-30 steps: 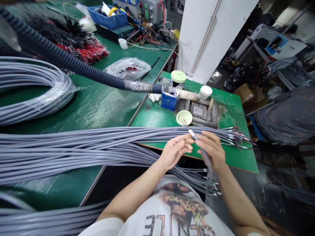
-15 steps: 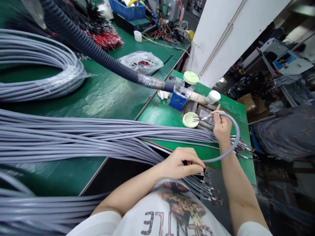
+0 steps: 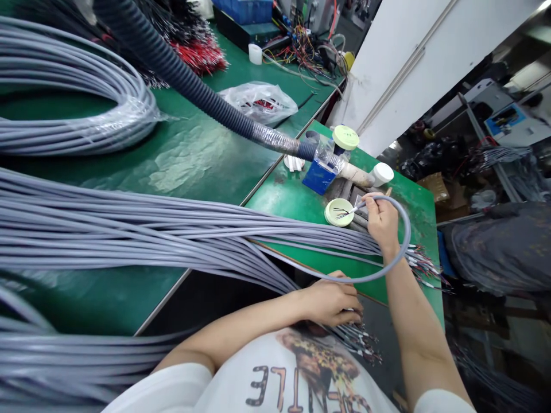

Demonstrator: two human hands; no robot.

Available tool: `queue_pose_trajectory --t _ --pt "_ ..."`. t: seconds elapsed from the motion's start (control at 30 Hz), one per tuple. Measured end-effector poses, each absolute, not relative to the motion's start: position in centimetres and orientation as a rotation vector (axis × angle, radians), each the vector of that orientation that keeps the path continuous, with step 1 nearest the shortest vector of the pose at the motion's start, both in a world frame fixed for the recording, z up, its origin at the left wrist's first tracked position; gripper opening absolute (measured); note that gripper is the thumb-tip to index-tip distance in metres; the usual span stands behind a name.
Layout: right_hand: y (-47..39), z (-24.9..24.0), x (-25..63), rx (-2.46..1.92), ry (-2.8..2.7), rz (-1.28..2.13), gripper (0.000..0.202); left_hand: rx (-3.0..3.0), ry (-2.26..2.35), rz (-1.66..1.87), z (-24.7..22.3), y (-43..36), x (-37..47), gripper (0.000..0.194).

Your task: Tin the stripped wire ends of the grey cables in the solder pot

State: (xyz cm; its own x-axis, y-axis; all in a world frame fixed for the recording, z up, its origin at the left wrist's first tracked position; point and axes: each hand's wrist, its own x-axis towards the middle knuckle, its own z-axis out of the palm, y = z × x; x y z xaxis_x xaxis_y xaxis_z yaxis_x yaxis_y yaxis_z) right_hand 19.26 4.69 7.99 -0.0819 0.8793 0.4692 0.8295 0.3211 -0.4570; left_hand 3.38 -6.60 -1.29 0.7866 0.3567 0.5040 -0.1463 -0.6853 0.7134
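Observation:
My right hand [image 3: 383, 221] is closed round a grey cable [image 3: 407, 223] near its end, and the cable loops back over my forearm. The thin stripped wires at its tip lie in a small pale-yellow round dish [image 3: 340, 212]. Close to my body, my left hand [image 3: 334, 301] has curled fingers at the lower bundle of grey cables [image 3: 275, 272]; what its fingers hold, if anything, is hidden. A long cable bundle [image 3: 301, 229] runs across the bench between the hands and the dish.
A ribbed dark hose [image 3: 189, 86] ends beside a blue box [image 3: 319, 175]. Behind the dish stand a white-lidded jar [image 3: 381, 174] and a yellow-green lid [image 3: 345, 137]. Coiled cable [image 3: 129, 109] and a plastic bag [image 3: 258, 102] lie on the left bench.
My right hand has moved slightly left and the wire ends have gone down into the dish. My left hand has moved lower, its fingers now curled at the lower bundle.

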Motion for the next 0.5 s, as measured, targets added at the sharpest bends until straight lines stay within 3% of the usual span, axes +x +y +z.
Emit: queue_pose_trajectory --t 0.5 --pt "5.00 7.87 18.35 -1.523 -2.050 0.024 0.025 2.176 0.161 0.789 -1.65 -6.21 3.44 0.023"
